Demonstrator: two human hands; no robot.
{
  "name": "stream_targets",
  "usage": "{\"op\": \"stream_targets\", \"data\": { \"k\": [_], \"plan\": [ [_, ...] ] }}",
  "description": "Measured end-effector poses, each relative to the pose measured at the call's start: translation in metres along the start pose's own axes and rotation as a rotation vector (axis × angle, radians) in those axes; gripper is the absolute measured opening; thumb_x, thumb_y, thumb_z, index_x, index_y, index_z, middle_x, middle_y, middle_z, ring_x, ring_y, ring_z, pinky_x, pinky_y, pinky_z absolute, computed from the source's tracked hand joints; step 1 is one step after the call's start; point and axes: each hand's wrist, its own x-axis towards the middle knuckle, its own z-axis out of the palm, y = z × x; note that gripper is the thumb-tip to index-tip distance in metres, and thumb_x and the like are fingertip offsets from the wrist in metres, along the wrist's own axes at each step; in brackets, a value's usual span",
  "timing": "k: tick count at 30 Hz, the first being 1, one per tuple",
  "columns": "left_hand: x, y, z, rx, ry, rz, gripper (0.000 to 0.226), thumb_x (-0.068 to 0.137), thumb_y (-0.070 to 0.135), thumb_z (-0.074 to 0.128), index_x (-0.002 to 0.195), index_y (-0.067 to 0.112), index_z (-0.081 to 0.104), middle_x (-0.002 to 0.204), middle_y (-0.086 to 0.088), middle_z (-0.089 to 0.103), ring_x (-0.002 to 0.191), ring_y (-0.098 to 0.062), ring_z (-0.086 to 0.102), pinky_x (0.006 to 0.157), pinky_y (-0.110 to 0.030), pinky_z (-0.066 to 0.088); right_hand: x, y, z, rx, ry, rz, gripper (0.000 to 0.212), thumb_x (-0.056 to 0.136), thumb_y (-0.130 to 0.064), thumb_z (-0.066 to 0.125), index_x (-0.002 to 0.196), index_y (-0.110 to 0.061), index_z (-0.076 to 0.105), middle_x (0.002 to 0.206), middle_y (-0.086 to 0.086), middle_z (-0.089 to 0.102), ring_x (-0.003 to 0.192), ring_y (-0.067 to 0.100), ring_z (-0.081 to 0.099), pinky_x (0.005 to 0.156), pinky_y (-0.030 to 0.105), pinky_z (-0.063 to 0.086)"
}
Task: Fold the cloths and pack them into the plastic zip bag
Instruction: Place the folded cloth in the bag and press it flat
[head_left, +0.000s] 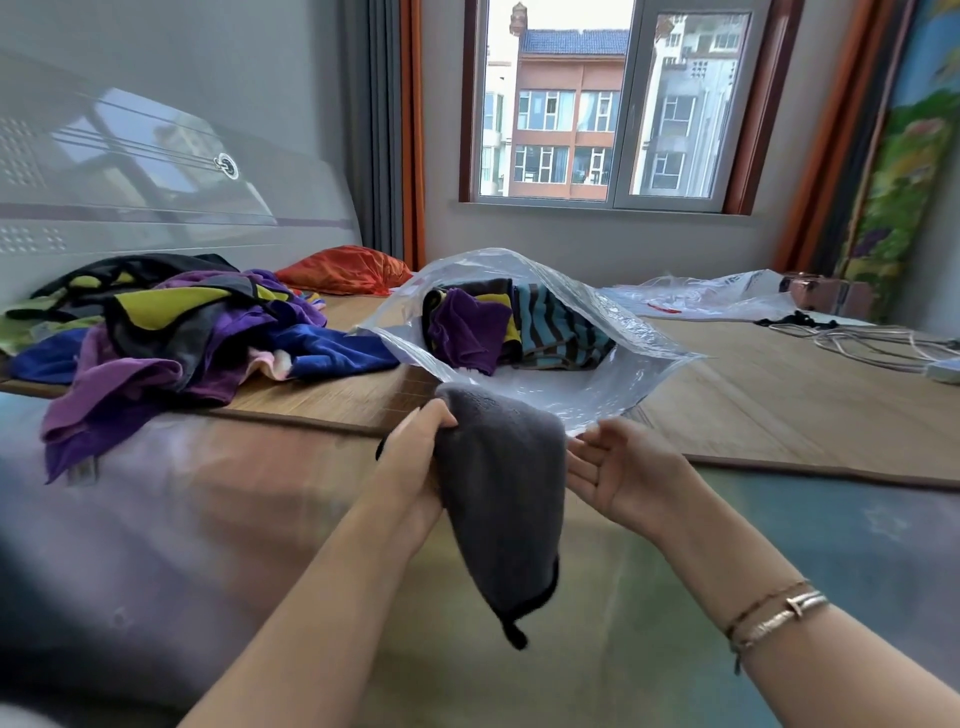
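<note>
Grey cloth (498, 499) gripped by left hand (415, 457), its fingers hidden; right hand (618, 467) released.

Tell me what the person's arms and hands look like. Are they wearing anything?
Both forearms are bare, with no sleeves showing. The left hand has no rings or gloves that I can see; something thin and dark peeks out at that wrist, too hidden to name. The right hand is bare too, but its wrist wears bracelets: thin metal bangles, gold and silver in colour, one with a small clasp.
</note>
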Motion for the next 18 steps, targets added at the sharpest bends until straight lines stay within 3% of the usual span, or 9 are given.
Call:
{"op": "stream_targets", "data": {
  "k": [3, 6, 8, 12, 14, 16, 18],
  "plan": [
    [-0.007, 0.005, 0.0, 0.069, -0.11, -0.016, 0.03, 0.074, 0.012, 0.051, 0.102, 0.011, 0.062, 0.087, -0.012, 0.061, 0.074, -0.022, 0.06, 0.066, -0.028, 0.048, -0.001, 0.007, 0.002, -0.14, -0.001, 0.091, 0.024, 0.098, -0.008, 0.041, 0.078, -0.003, 0.053, 0.058, 0.01, 0.064, 0.046, 0.019, 0.065, 0.04, 0.026, 0.052],
    [-0.019, 0.01, 0.002, 0.222, -0.219, -0.06, 0.013, 0.08, 0.012, 0.049, 0.09, 0.016, 0.057, 0.079, -0.007, 0.058, 0.063, -0.016, 0.058, 0.059, -0.025, 0.046, 0.001, 0.016, 0.007, -0.253, -0.077, 0.212, 0.012, 0.091, -0.02, 0.057, 0.091, -0.008, 0.055, 0.071, 0.005, 0.058, 0.062, 0.015, 0.06, 0.051, 0.023, 0.051],
    [-0.024, 0.012, 0.001, 0.303, -0.261, -0.073, 0.013, 0.08, 0.011, 0.049, 0.079, 0.019, 0.059, 0.075, -0.006, 0.059, 0.062, -0.016, 0.057, 0.06, -0.026, 0.045, 0.002, 0.02, 0.011, -0.237, -0.148, 0.272, 0.017, 0.08, -0.025, 0.068, 0.089, -0.014, 0.059, 0.078, 0.006, 0.055, 0.068, 0.016, 0.056, 0.058, 0.023, 0.051],
    [-0.029, 0.016, -0.003, 0.297, -0.346, -0.101, 0.023, 0.072, 0.012, 0.053, 0.093, 0.018, 0.06, 0.084, -0.01, 0.061, 0.07, -0.02, 0.06, 0.066, -0.029, 0.046, 0.007, 0.024, 0.015, -0.085, -0.217, 0.279, 0.021, 0.074, -0.024, 0.073, 0.086, -0.015, 0.057, 0.083, 0.006, 0.053, 0.074, 0.018, 0.057, 0.071, 0.028, 0.051],
    [-0.028, 0.017, -0.004, 0.256, -0.311, -0.067, 0.017, 0.079, 0.013, 0.051, 0.093, 0.017, 0.06, 0.085, -0.009, 0.062, 0.07, -0.017, 0.06, 0.066, -0.028, 0.046, 0.006, 0.022, 0.018, -0.008, -0.24, 0.241, 0.018, 0.076, -0.024, 0.07, 0.085, -0.013, 0.06, 0.083, 0.007, 0.057, 0.075, 0.019, 0.059, 0.072, 0.03, 0.051],
    [-0.026, 0.02, -0.005, 0.212, -0.223, -0.039, 0.013, 0.083, 0.016, 0.051, 0.09, 0.014, 0.062, 0.083, -0.007, 0.063, 0.069, -0.016, 0.06, 0.066, -0.029, 0.045, 0.002, 0.018, 0.024, 0.02, -0.202, 0.134, 0.014, 0.085, -0.023, 0.059, 0.079, -0.01, 0.06, 0.076, 0.008, 0.061, 0.067, 0.02, 0.063, 0.063, 0.027, 0.053],
    [-0.022, 0.023, -0.009, 0.185, -0.131, -0.001, 0.015, 0.085, 0.018, 0.052, 0.082, 0.014, 0.066, 0.076, -0.003, 0.066, 0.067, -0.015, 0.061, 0.065, -0.028, 0.045, 0.002, 0.012, 0.024, 0.091, -0.114, 0.027, 0.024, 0.092, -0.018, 0.05, 0.07, -0.01, 0.054, 0.064, 0.008, 0.064, 0.055, 0.019, 0.065, 0.052, 0.027, 0.055]
  ]
}}
